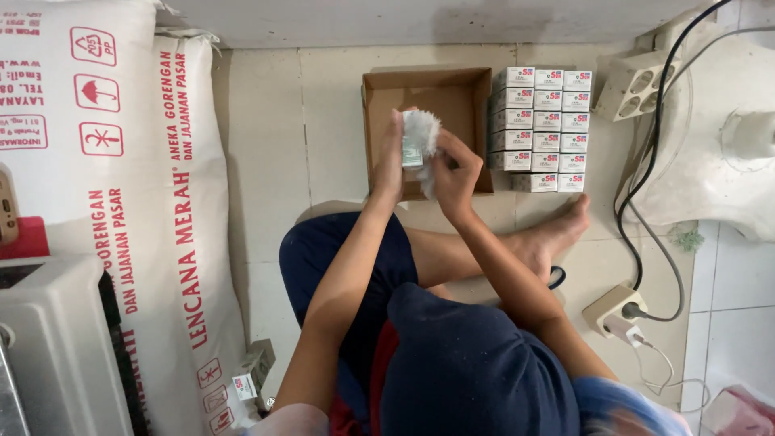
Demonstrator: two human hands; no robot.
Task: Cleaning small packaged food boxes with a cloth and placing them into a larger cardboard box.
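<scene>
We hold a small white box wrapped in white plastic over the open cardboard carton. Left hand grips it closed; right hand pinches the wrap. Stacked boxes sit beside the carton, within reach.

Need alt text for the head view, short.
Seated on a tiled floor, a person's left hand and right hand hold a small white wrapped item over an open cardboard box. Stacked small white boxes sit beside it; a large printed sack lies opposite.
</scene>
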